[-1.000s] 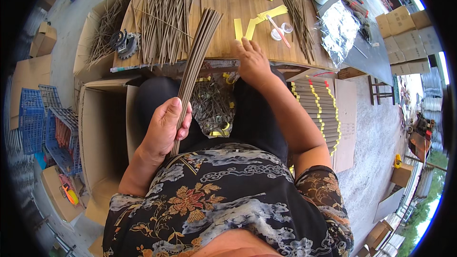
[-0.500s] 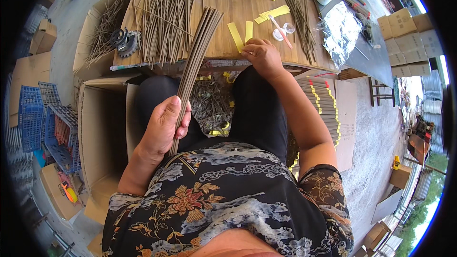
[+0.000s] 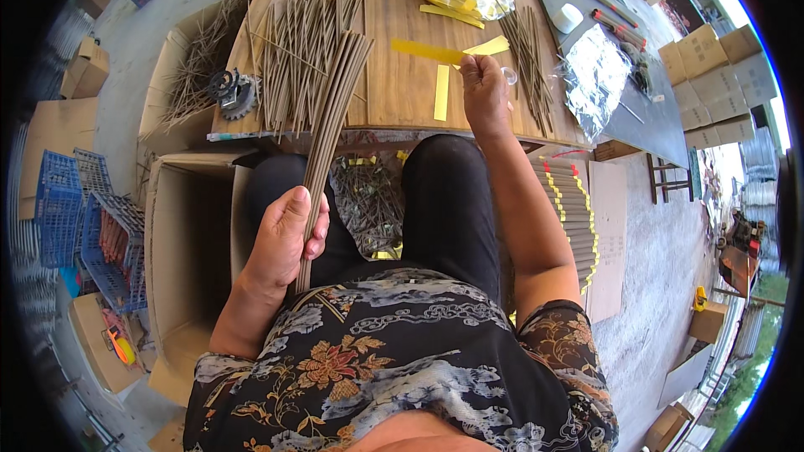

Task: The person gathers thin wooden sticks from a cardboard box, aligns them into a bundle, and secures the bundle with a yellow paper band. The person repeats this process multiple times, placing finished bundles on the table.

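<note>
Left hand (image 3: 286,234): fingers and thumb wrap the lower part of the stick bundle (image 3: 337,100), whose top leans rightward before the table (image 3: 392,100). Right hand (image 3: 487,100): fingertips pinch one end of a yellow strip (image 3: 421,51); its free end points left, apart from the stick bundle. Spare strip (image 3: 441,92): lies on the table. Handling, as judged: a firm, even grip below; the yellow strip best kept flat, untwisted, pinched only at its end.
</note>
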Motion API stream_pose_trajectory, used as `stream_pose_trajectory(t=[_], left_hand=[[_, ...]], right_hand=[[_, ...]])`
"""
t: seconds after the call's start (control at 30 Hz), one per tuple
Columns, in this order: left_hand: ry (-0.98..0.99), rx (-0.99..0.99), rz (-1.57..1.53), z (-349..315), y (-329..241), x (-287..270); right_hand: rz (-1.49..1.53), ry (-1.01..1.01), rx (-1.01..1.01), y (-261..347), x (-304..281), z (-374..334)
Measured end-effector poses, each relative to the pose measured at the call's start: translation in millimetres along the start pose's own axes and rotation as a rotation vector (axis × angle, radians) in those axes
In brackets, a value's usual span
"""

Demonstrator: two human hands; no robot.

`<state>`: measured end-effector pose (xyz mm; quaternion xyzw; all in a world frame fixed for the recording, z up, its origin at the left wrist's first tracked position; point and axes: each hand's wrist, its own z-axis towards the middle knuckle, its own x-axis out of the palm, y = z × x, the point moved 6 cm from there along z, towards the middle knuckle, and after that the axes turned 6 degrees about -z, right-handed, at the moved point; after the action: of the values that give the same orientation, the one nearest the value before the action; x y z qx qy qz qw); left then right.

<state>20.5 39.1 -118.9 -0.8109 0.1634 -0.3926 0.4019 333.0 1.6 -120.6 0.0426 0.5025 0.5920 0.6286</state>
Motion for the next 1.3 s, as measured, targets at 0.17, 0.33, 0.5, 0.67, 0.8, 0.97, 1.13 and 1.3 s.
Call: stream_pose_trajectory(t=[0.17, 0.33, 0.5, 0.67, 0.8, 0.97, 1.13, 1.3], left_hand=[[-0.005, 0.043, 0.014, -6.6, -6.7, -2.1], [-0.039, 0.158, 0.039, -12.5, -33.1, -6.5], [0.01, 0.181, -0.033, -3.8, -52.6, -6.3], [0.007, 0.136, -0.037, -8.4, -48.6, -6.7], [0.052, 0.102, -0.094, -16.1, -50.0, -13.2], [0.093, 0.13, -0.083, -27.0, -58.5, -19.3], [0.048, 0.153, -0.092, -43.5, -63.0, -16.5], [-0.042, 0.194, -0.039, -51.8, -59.7, -5.9]], right_hand=[[0.336, 0.129, 0.2, 7.2, 7.0, -5.0], [0.736, 0.417, 0.251, 56.4, -1.2, -34.4], [0.887, 0.561, 0.308, 124.4, -11.5, -81.0], [1.293, 0.832, 0.455, 167.4, -1.7, -113.2], [1.314, 0.911, 0.447, 179.9, 3.8, -120.3], [1.217, 0.887, 0.271, 193.6, 10.5, -124.9], [0.673, 0.607, -0.034, 198.9, 13.7, -126.6], [0.504, 0.439, -0.269, 216.9, 0.0, -132.4]])
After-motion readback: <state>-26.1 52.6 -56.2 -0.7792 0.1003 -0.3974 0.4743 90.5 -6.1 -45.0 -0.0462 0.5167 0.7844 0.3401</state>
